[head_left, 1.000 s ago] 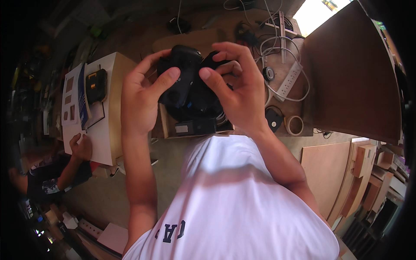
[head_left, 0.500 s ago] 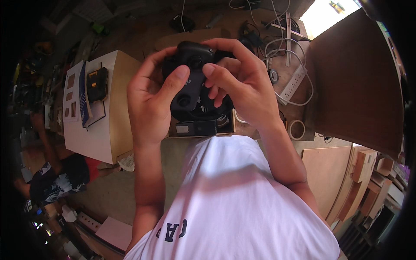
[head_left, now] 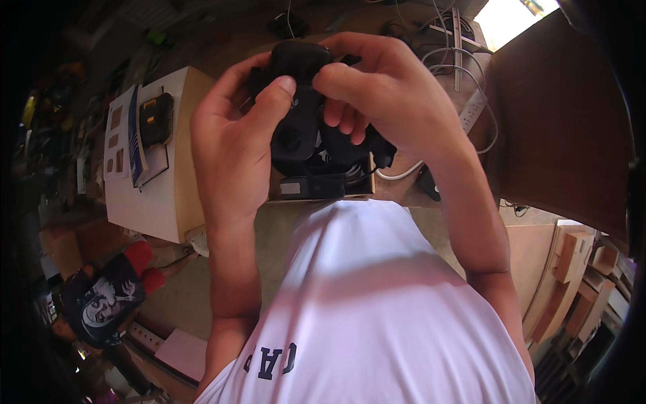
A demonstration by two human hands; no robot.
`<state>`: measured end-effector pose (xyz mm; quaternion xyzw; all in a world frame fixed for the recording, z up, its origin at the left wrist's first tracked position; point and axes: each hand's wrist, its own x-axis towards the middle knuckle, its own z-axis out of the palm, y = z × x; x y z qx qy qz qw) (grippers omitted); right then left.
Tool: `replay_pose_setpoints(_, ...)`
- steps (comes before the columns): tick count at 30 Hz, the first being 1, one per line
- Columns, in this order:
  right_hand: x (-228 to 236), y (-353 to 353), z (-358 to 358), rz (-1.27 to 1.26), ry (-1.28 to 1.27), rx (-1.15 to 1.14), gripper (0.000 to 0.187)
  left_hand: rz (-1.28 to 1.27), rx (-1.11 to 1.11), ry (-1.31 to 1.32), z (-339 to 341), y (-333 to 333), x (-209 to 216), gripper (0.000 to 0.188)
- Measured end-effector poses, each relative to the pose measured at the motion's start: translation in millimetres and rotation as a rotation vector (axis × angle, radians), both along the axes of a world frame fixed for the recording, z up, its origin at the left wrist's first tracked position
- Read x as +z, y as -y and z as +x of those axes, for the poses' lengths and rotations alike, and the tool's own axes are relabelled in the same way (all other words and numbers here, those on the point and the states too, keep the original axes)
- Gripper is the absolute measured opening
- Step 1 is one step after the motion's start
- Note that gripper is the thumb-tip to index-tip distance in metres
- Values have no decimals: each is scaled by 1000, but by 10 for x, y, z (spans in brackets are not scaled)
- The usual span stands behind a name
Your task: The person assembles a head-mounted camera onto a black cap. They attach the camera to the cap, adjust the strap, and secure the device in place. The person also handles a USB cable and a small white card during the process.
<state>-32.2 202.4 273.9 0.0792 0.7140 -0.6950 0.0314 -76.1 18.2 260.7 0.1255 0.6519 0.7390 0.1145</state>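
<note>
Both hands clamp black device (head_left: pixel 306 128), held mid-air at 12 o'clock over box (head_left: pixel 323 185). Left hand (head_left: pixel 232 145) wraps side, thumb pressing top; right hand (head_left: pixel 390 101) curls fingers over the front. Risk: grip slips, device drops among cables (head_left: pixel 464 101) at 1 o'clock.

The device (head_left: pixel 306 128) is sitting between both hands, the left hand (head_left: pixel 232 141) on its left side and the right hand (head_left: pixel 387 94) over its top right. Below it a box (head_left: pixel 323 185) is lying on the surface (head_left: pixel 417 182). A cabinet (head_left: pixel 158 195) is standing to the left, cables (head_left: pixel 464 60) trailing to the right.
</note>
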Motion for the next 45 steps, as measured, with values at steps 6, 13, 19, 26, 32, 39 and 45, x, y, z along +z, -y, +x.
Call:
replay_pose_setpoints(6,50,-29,-59,68,-6,66,34,0,36,-25,32,10,23,39)
replay_pose_setpoints(13,94,30,-41,8,-39,56,37,14,72,-40,57,38,81,42)
replay_pose_setpoints(19,231,-28,19,-60,-45,129,42,105,76,-33,64,51,83,40)
replay_pose_setpoints(26,320,55,43,-104,-13,47,33,183,66,-50,102,29,140,38)
replay_pose_setpoints(32,574,-44,-55,-240,199,252,42,203,57,-15,100,57,153,38)
replay_pose_setpoints(39,583,-154,-148,-343,231,334,45,171,63,-98,82,78,117,38)
replay_pose_setpoints(45,350,-88,-107,-362,78,328,48,209,68,-104,93,94,70,40)
